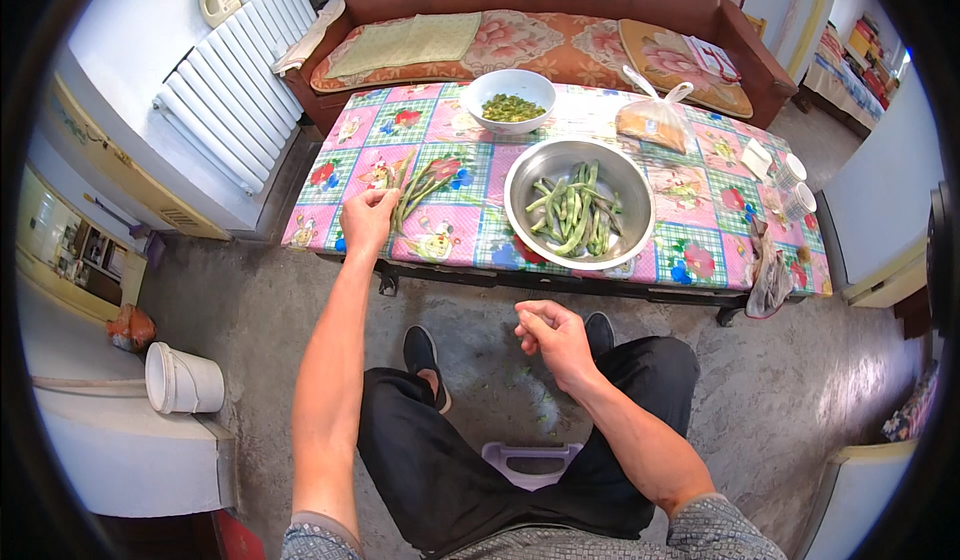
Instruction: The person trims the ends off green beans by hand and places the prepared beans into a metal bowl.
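At the left of the table, my left hand (pixel 369 219) has its thumb and forefinger closed on a long green bean (pixel 403 170). Right beside it lies a small pile of long beans (pixel 422 191) on the tablecloth. My right hand (pixel 553 335) hangs in the air in front of the table edge, above the floor between my knees. Its fingers are curled in with nothing visible in them. A steel basin (pixel 520 219) stands near the table's front edge, between and beyond my hands, with many green beans (pixel 576 211) inside.
Behind the basin stand a white bowl (pixel 480 89) of chopped green food and a tied plastic bag (pixel 654 126). Paper cups (pixel 799 201) and a crumpled cloth (pixel 768 279) lie at the right on the patterned tablecloth (pixel 694 198). A white bucket (pixel 196 381) is on the left.
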`<state>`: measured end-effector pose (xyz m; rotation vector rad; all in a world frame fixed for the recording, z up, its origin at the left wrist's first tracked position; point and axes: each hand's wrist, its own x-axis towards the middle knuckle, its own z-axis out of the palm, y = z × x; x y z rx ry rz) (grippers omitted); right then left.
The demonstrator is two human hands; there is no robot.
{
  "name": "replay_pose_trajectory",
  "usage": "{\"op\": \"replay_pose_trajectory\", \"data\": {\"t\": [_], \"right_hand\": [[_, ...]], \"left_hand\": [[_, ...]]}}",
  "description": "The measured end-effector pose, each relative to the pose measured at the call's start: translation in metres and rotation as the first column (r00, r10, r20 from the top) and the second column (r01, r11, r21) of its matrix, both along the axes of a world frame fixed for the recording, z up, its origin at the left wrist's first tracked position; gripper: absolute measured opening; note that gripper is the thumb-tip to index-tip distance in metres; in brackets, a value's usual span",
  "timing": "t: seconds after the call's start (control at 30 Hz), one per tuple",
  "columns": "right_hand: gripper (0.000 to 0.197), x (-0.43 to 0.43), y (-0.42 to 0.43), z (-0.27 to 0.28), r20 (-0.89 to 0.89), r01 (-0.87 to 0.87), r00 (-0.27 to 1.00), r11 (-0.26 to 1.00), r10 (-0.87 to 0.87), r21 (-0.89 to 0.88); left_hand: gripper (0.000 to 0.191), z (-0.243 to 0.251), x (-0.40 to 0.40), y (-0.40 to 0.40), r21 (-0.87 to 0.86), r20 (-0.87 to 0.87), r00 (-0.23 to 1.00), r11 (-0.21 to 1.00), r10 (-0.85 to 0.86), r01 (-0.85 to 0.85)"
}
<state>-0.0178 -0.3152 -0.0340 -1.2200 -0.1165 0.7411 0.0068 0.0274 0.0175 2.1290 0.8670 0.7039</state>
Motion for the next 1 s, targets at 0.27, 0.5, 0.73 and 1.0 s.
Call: {"op": "replay_pose_trajectory", "data": {"t": [0.27,0.5,0.73,1.0], "right_hand": [[0.025,-0.001,0.005,0.004,-0.022,-0.027,0.999,1.000,0.028,0.012],[0.024,-0.003,0.006,0.006,-0.009,-0.056,0.998,0.998,0.056,0.007],[0.023,-0.006,0.006,0.007,0.014,-0.045,0.999,0.999,0.045,-0.022],[0.026,-0.008,0.007,0.012,0.060,-0.046,0.997,0.996,0.042,0.074]], "left_hand": [[0.027,-0.009,-0.001,0.020,-0.121,-0.042,0.994,0.988,-0.097,0.091],[0.022,0.001,-0.021,0.021,-0.362,0.151,0.985,0.923,-0.080,0.130],[0.020,0.021,-0.048,0.007,-0.535,0.294,0.954,0.816,-0.061,0.217],[0.021,0.026,-0.100,-0.071,-0.811,0.512,0.850,0.256,-0.123,0.526]]}}
